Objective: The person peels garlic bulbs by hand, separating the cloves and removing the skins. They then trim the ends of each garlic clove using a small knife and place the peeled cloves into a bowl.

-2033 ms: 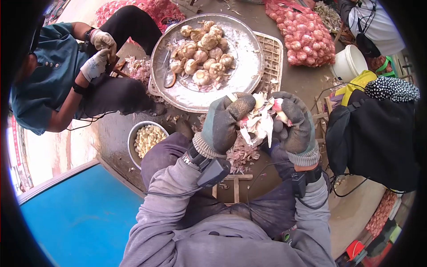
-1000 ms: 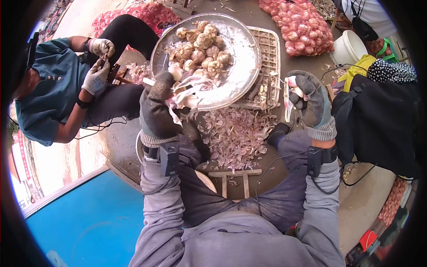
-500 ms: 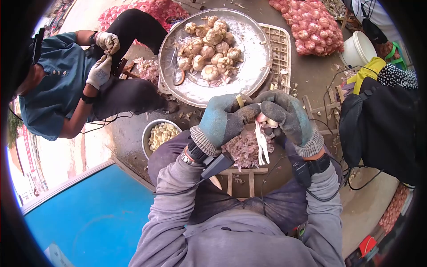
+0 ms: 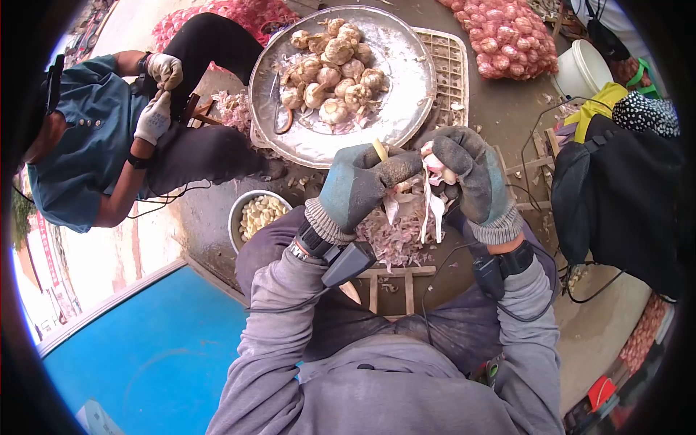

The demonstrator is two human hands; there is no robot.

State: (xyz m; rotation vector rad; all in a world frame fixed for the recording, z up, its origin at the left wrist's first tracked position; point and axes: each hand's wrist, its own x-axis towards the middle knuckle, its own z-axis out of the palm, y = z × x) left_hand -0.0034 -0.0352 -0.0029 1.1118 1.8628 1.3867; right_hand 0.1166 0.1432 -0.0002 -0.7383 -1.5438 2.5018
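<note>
My left hand (image 4: 357, 181), in a worn blue and dark grey glove, is closed, with a flap of papery garlic skin (image 4: 392, 207) hanging at its fingertips. A small pale yellow piece (image 4: 380, 151) sticks up between its fingers; its kind I cannot tell. Close beside it, my right hand (image 4: 470, 174), gloved alike, grips a partly peeled garlic bulb (image 4: 433, 164). Pink-white cloves show on the bulb, and long white strips of skin dangle below. Loose garlic skins (image 4: 395, 235) lie in a heap under both hands.
Ahead, a round metal tray (image 4: 409, 101) on a plastic crate (image 4: 449, 65) bears garlic bulbs (image 4: 341, 54) and a curved-handled tool (image 4: 283, 122). A bowl of peeled cloves (image 4: 262, 216) stands left. A person (image 4: 87, 138) in white gloves sits beyond it. A black bag (image 4: 616, 196) is at right.
My hands have drawn slightly apart. A flap of skin now hangs at the left fingertips, and more of the bulb shows in my right hand. The view has shifted a little.
</note>
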